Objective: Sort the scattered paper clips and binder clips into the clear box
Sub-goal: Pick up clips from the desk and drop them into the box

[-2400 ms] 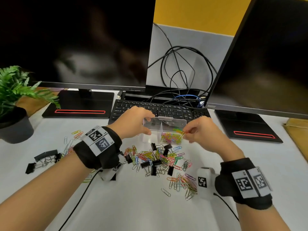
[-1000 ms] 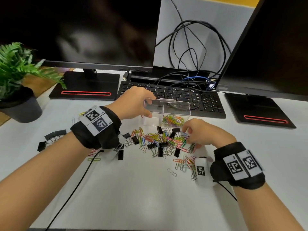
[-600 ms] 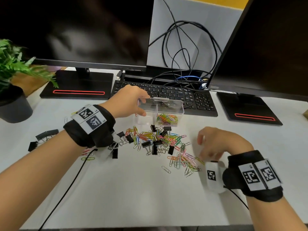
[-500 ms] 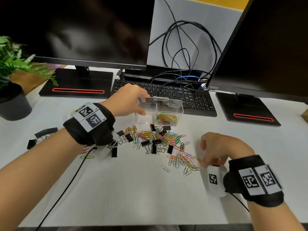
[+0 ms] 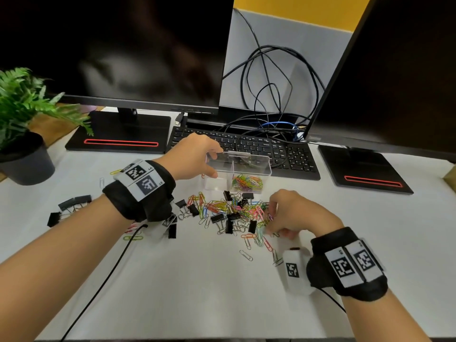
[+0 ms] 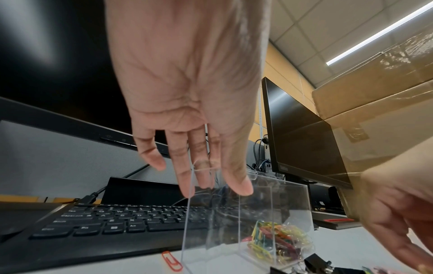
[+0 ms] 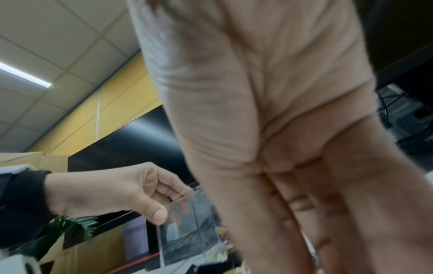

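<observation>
The clear box (image 5: 261, 166) stands in front of the keyboard, split into two compartments. Coloured paper clips (image 5: 246, 182) fill its right compartment; its left one looks empty. My left hand (image 5: 204, 161) grips the box's left end, thumb on the near wall and fingers over the far rim, as the left wrist view shows at the box (image 6: 257, 213). A pile of paper clips and black binder clips (image 5: 232, 213) lies just before the box. My right hand (image 5: 271, 218) is at the pile's right edge, its fingers curled down and pinching paper clips.
Several more binder clips (image 5: 71, 206) lie at the far left near a potted plant (image 5: 22, 144). A keyboard (image 5: 271, 149), two monitor stands and tangled cables sit behind the box. Stray clips (image 5: 246, 255) lie before the pile. A black cable (image 5: 111, 267) runs under my left forearm.
My right hand left the box, dipped to the pile, swung out right and toward me, and is now back at the pile's right edge. My left hand kept hold of the box.
</observation>
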### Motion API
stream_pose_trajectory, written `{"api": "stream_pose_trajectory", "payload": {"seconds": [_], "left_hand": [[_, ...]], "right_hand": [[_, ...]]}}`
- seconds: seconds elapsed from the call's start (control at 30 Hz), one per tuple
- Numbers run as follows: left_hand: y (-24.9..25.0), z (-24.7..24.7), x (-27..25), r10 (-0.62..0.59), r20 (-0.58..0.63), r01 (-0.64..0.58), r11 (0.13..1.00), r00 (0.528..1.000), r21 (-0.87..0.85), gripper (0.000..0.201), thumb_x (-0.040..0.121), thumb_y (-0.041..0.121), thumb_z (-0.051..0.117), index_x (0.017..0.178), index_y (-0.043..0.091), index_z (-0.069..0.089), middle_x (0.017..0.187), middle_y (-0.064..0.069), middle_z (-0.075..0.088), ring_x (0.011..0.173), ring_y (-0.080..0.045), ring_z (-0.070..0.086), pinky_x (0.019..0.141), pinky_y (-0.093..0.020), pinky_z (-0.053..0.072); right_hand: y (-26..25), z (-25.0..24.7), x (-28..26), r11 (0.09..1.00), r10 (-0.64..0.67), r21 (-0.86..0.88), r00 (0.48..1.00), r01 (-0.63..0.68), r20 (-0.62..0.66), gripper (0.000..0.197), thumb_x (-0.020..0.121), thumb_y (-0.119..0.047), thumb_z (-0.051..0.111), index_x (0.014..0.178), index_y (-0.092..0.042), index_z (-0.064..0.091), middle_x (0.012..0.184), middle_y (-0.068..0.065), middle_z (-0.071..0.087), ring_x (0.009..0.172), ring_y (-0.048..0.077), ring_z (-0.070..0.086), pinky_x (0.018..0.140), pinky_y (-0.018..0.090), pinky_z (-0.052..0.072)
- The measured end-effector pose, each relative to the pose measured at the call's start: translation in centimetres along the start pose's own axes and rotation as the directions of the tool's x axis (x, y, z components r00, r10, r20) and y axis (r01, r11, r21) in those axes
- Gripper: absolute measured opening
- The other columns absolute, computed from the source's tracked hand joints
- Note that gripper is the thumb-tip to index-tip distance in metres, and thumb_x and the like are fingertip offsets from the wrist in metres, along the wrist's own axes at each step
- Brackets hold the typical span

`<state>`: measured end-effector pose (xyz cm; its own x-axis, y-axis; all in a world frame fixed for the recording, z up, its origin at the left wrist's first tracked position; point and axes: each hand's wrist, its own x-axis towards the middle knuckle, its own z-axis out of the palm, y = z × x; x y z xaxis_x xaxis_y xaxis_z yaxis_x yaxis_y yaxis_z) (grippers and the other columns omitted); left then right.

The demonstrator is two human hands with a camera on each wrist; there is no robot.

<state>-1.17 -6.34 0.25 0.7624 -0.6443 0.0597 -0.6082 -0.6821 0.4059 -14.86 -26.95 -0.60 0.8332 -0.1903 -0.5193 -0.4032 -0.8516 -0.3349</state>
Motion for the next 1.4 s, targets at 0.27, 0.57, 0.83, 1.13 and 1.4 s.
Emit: {"api": "stream_pose_trajectory", "payload": {"seconds": [0.27,0.57,0.83,1.13,1.4], "left_hand": [[-0.1,0.0,0.0,0.005,0.006,-0.005,1.0,1.0,-0.007,0.06,0.072,0.026,0.082,0.127,0.014,0.059,0.109,0.001,0.068,0.089,-0.016,0.062,0.082,-0.032,0.051],[0.0,0.0,0.0,0.004,0.01,-0.004,1.0,1.0,-0.01,0.062,0.072,0.026,0.082,0.128,0.014,0.059,0.109,0.001,0.068,0.092,-0.017,0.063,0.085,-0.035,0.052],[-0.2,0.1,0.1,0.001,0.01,-0.001,1.0,1.0,-0.017,0.062,0.073,0.027,0.082,0.129,0.015,0.058,0.111,0.002,0.067,0.09,-0.016,0.062,0.082,-0.031,0.051],[-0.4,0.2,0.3,0.007,0.016,-0.006,0.999,1.0,-0.034,0.062,0.073,0.026,0.082,0.13,0.017,0.057,0.111,0.003,0.067,0.091,-0.015,0.062,0.081,-0.03,0.05],[-0.7,0.1,0.4,0.018,0.01,-0.018,0.999,1.0,-0.03,0.061,0.072,0.028,0.083,0.127,0.018,0.059,0.108,0.005,0.068,0.09,-0.014,0.062,0.078,-0.026,0.048]], "right_hand": [[0.1,0.2,0.6,0.985,-0.036,-0.163,0.994,0.053,0.106,0.116,0.057,-0.025,0.09,0.146,-0.031,0.016,0.136,0.009,0.024,0.109,0.034,0.051,0.067,0.037,0.059],[-0.3,-0.1,2.1,0.983,-0.177,-0.045,0.984,0.177,-0.018,0.046,0.067,-0.004,0.081,0.104,-0.019,0.058,0.089,0.0,0.046,0.065,0.02,0.057,0.045,0.028,0.051],[-0.9,0.3,2.3,0.962,-0.255,-0.137,0.958,0.237,-0.132,0.021,0.076,0.006,0.066,0.081,-0.015,0.064,0.088,0.006,0.06,0.067,0.024,0.061,0.063,0.031,0.056],[-0.7,-0.3,2.5,0.956,-0.293,-0.041,0.924,0.292,-0.247,0.012,0.072,0.001,0.075,0.075,-0.011,0.076,0.07,0.001,0.067,0.055,0.008,0.054,0.066,0.031,0.055],[-0.9,-3.6,1.8,0.943,-0.244,0.137,0.909,0.304,-0.339,0.008,0.074,0.0,0.077,0.077,-0.007,0.077,0.066,0.011,0.07,0.062,0.024,0.071,0.065,0.028,0.06]]}}
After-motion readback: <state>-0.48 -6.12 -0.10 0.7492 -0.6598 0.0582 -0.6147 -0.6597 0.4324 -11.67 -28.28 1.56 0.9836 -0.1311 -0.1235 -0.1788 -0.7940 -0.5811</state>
